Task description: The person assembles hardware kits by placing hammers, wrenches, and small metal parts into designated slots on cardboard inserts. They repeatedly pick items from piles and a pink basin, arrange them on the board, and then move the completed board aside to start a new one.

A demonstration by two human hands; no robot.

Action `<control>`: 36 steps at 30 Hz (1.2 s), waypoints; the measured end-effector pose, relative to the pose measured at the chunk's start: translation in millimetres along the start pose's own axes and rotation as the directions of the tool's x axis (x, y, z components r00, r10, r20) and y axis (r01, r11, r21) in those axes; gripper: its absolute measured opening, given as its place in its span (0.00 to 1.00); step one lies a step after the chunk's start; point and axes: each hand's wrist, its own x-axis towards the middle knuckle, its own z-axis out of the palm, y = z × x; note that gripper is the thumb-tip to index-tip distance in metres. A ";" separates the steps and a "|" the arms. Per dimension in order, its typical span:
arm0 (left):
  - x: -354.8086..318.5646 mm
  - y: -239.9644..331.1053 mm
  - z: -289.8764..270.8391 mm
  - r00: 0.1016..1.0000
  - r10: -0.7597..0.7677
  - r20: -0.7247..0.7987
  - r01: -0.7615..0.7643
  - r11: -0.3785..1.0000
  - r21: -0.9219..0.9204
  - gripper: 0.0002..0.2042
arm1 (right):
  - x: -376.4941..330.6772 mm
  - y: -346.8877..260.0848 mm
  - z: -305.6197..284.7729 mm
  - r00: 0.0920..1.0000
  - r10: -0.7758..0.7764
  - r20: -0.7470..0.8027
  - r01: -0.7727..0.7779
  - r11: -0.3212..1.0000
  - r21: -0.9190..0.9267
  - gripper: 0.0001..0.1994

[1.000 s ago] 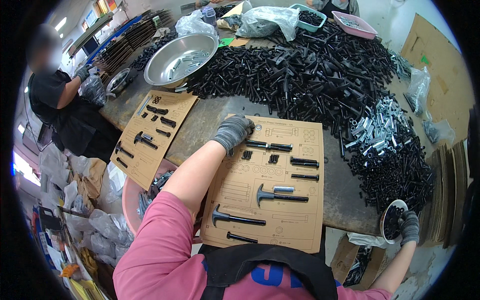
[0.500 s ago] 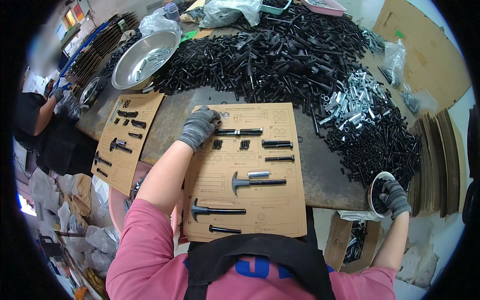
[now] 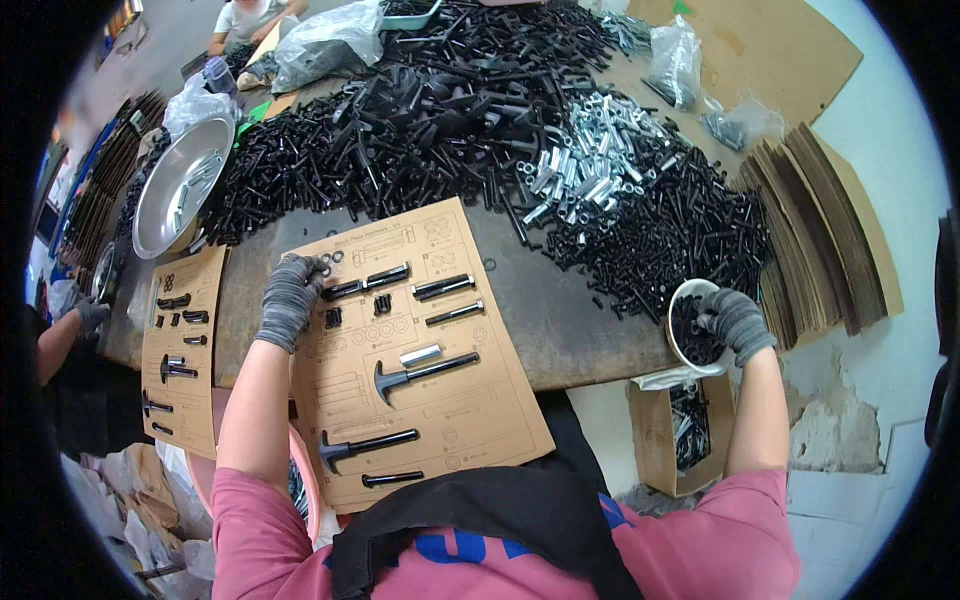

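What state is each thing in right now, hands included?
Left hand: gloved, resting on the cardboard sheet, near small black rings.
Right hand: gloved, reaching into the white cup.
White cup: holds black parts.
Cardboard sheet: flat, partly filled with parts.
Steel bowl: nearly empty.

Workshop: heaped black bolts (image 3: 420, 130) cover the workbench (image 3: 560, 320)

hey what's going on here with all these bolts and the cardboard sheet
A person in grey work gloves is at a table heaped with black bolts and some silver ones. Their left hand rests on the top left corner of a printed cardboard sheet, where bolts and black tools lie on outlined spots. Their right hand reaches into a white cup of small black parts at the table's edge. Another such sheet lies to the left.
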 end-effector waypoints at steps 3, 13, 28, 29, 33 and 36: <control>-1.0 10.3 -8.4 0.998 -0.054 -0.035 0.050 0.994 -0.099 0.08 | -1.5 8.1 2.6 0.976 0.039 -0.215 0.000 0.984 0.177 0.08; -15.0 78.4 -23.0 0.984 0.143 -0.104 -0.170 0.929 -0.328 0.08 | -7.1 -22.4 -9.8 0.979 0.180 0.100 -0.187 0.980 0.072 0.26; -44.0 104.7 -28.3 0.969 0.235 -0.082 -0.249 0.915 -0.317 0.07 | 8.0 12.1 34.1 0.982 -0.092 -0.164 0.095 0.995 0.010 0.14; -46.4 102.7 -28.7 0.969 0.231 -0.084 -0.245 0.919 -0.309 0.08 | 6.7 9.8 29.0 0.982 -0.082 -0.170 0.090 0.995 0.040 0.13; -53.9 103.4 -28.8 0.962 0.243 -0.128 -0.273 0.890 -0.365 0.08 | 2.6 17.0 22.1 0.918 -0.007 -0.397 0.124 0.955 0.270 0.10; -57.5 120.3 -24.8 0.945 0.289 -0.153 -0.326 0.818 -0.474 0.08 | 6.3 -24.1 1.7 0.837 0.073 -0.543 0.290 0.782 0.551 0.09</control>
